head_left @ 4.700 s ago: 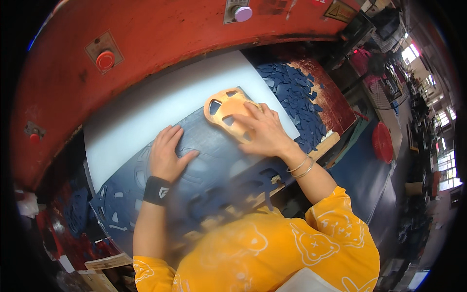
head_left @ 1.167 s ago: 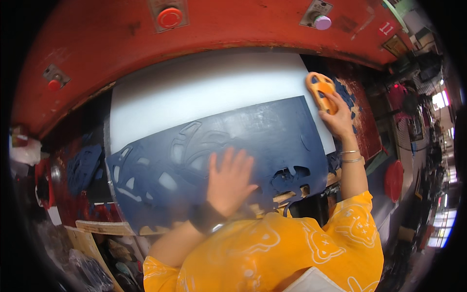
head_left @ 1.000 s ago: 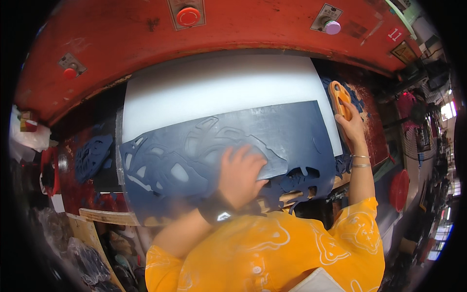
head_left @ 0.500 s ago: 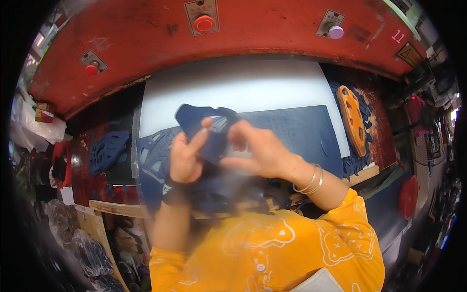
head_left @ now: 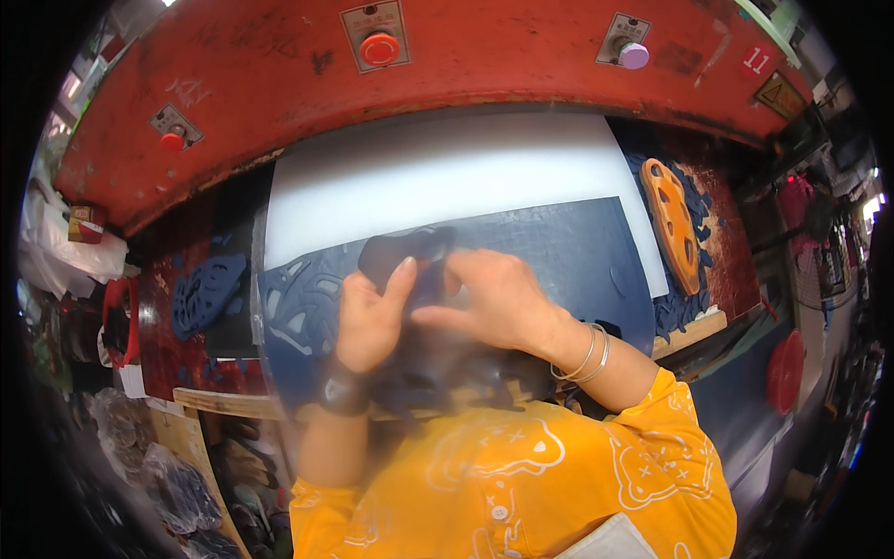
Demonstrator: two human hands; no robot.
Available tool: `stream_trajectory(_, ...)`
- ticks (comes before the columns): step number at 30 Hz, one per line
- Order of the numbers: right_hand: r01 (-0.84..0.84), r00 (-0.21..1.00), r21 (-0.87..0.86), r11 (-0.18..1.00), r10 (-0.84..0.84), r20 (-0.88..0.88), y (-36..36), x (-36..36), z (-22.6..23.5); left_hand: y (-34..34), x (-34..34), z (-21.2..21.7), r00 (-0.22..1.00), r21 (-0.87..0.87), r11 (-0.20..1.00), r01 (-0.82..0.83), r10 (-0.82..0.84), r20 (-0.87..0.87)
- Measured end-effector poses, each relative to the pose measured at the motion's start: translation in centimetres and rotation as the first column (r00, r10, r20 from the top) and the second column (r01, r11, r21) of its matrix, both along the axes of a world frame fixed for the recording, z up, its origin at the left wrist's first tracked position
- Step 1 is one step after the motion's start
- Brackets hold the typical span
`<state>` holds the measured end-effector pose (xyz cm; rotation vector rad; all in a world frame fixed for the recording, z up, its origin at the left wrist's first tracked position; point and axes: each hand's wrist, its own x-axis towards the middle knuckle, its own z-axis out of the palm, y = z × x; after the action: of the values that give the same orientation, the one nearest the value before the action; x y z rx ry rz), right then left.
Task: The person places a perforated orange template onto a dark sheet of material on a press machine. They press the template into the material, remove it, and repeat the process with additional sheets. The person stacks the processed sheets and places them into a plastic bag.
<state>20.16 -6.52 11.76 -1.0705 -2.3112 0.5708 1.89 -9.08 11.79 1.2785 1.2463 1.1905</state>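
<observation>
A dark blue flat cut piece (head_left: 386, 252), partly smeared by motion, is held up over a dark blue sheet (head_left: 549, 238). My left hand (head_left: 368, 321) grips its left side, thumb upright in front and the other fingers mostly hidden. My right hand (head_left: 498, 303) is closed at the piece's right side, with thumb and fingers curled toward it; the exact fingertip contact is blurred. Cut outlines with openings (head_left: 298, 303) show in the sheet left of my hands. Dark scraps (head_left: 447, 387) lie between my forearms, close to my body.
The sheet rests on a white board (head_left: 438, 172). An orange cutting die (head_left: 672, 228) lies among blue scraps at the right. Several blue cut pieces (head_left: 209, 293) are stacked at the left. A red machine beam (head_left: 503, 65) with push buttons spans the far side. Wooden rails (head_left: 228, 402) edge the near side.
Both hands have brought the blue piece down and closer to me, from above the white board's edge to over the sheet. The right hand's fingers have drawn closer together.
</observation>
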Motion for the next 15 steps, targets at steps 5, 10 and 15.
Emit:
stream_trajectory(5,0.009,0.994,0.116,0.993,0.003,-0.108,-0.6,-0.1,-0.3,-0.1,1.5,-0.4,0.995,0.082,0.997,-0.013,0.005,0.096)
stream_trajectory(10,-0.035,0.968,0.230,0.973,0.090,-0.232,0.6,-0.2,-1.9,0.3,1.1,-0.4,0.989,-0.002,0.999,0.048,-0.047,0.143)
stream_trajectory(15,0.155,0.976,0.304,0.940,-0.098,-0.193,2.0,1.2,-3.6,1.1,0.4,-2.1,0.953,0.067,0.971,-0.229,0.209,0.220)
